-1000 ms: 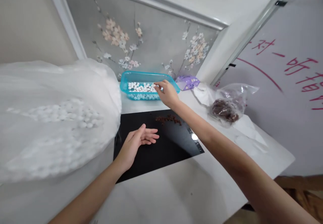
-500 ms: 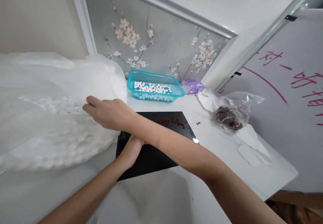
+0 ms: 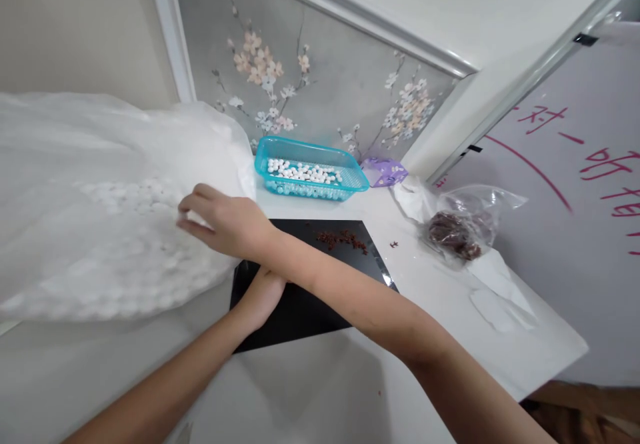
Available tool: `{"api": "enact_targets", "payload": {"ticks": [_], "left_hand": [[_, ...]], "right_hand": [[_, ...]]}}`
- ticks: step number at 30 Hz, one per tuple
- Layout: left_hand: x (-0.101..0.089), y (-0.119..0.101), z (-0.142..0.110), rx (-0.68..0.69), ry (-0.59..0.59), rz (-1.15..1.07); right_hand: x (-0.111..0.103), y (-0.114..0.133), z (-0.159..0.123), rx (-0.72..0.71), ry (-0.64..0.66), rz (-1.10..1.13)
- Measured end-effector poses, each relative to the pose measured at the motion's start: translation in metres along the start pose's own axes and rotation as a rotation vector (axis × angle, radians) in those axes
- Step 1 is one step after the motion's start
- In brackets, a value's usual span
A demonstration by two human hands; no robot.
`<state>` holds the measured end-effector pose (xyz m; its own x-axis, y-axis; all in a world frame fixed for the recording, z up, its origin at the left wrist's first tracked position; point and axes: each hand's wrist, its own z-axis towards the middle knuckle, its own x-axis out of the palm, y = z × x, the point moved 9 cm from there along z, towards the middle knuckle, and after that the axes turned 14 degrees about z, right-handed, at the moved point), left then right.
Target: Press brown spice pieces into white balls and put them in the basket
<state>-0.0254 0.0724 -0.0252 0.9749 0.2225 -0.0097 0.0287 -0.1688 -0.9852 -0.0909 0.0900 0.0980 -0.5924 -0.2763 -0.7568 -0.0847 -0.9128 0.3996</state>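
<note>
My right hand (image 3: pixel 223 223) reaches across to the left. Its fingertips pinch together against the large translucent white bag (image 3: pixel 85 164) that holds many small white balls; what sits between the fingers is too pale to name. My left hand (image 3: pixel 261 297) rests on the black mat (image 3: pixel 310 314), its fingers hidden under my right forearm. A teal basket (image 3: pixel 356 184) with white balls (image 3: pixel 300 172) stands behind the mat.
A small heap of dark red bits (image 3: pixel 343 239) lies on the mat's far edge. To the right lie a clear bag of dark red stuff (image 3: pixel 455 234), white paper (image 3: pixel 493 277) and a purple pouch (image 3: pixel 383 171). A whiteboard (image 3: pixel 575 217) leans at the right.
My right hand left the teal basket and swung left over my left hand to the big white bag. Its fingers have since curled into a pinch there. The left hand stayed on the mat.
</note>
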Motion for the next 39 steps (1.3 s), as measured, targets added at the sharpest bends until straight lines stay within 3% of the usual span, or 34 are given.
{"api": "enact_targets", "payload": {"ticks": [3, 5, 7, 12, 23, 27, 31, 36, 39], "left_hand": [[0.004, -0.007, 0.001, 0.061, 0.034, -0.072], [-0.001, -0.011, 0.001, 0.11, -0.037, -0.139], [-0.005, -0.014, 0.001, 0.131, -0.096, -0.135], [0.005, -0.018, 0.0, 0.131, -0.01, 0.056], [-0.002, -0.015, 0.001, 0.071, -0.068, 0.074], [-0.009, -0.014, 0.001, 0.052, -0.154, 0.048], [-0.01, -0.013, 0.001, 0.049, -0.166, 0.052], [-0.008, -0.015, -0.001, 0.065, -0.15, 0.044], [-0.007, -0.017, 0.0, 0.071, -0.139, 0.06]], "right_hand": [[-0.057, -0.005, -0.044, 0.03, -0.451, 0.174], [-0.076, -0.016, -0.086, 0.115, -0.62, 0.18], [-0.08, -0.027, -0.124, 0.209, -0.641, 0.178], [-0.074, -0.036, -0.174, 0.276, -0.57, 0.189], [-0.08, -0.051, -0.173, 0.29, -0.527, 0.214], [-0.096, -0.082, -0.172, 0.414, -0.66, -0.069], [-0.089, -0.114, -0.156, 0.52, -0.534, -0.278], [-0.072, -0.136, -0.144, 0.562, -0.369, -0.188], [-0.07, -0.133, -0.143, 0.566, -0.35, -0.132]]}}
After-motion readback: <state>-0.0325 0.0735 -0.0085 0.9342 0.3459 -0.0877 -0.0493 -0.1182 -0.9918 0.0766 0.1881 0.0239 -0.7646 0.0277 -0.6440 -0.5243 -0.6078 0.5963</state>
